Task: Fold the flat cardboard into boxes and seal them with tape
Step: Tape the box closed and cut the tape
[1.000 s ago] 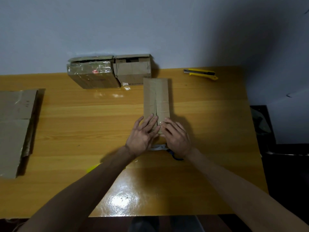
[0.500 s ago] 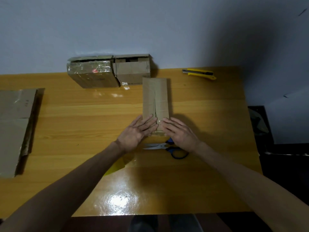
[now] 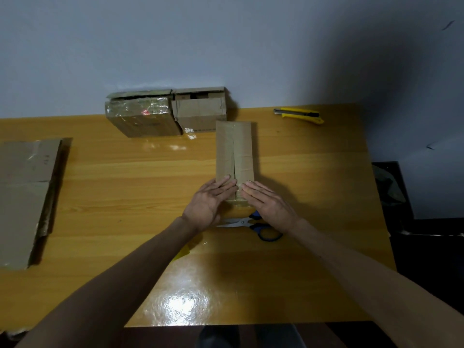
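Blue-handled scissors (image 3: 238, 223) lie on the glossy wooden tabletop (image 3: 125, 197) just on the near side of the right hand (image 3: 270, 204), handles partly under its wrist and blades pointing toward the left hand (image 3: 208, 204). A yellow utility knife (image 3: 298, 114) sits well beyond and right of the right hand, near the tabletop's far edge by the pale wall (image 3: 226, 46). There's also a yellow scrap (image 3: 184, 252) peeking out behind the left hand, can't tell what, and some dark furniture (image 3: 426, 247) farther right.
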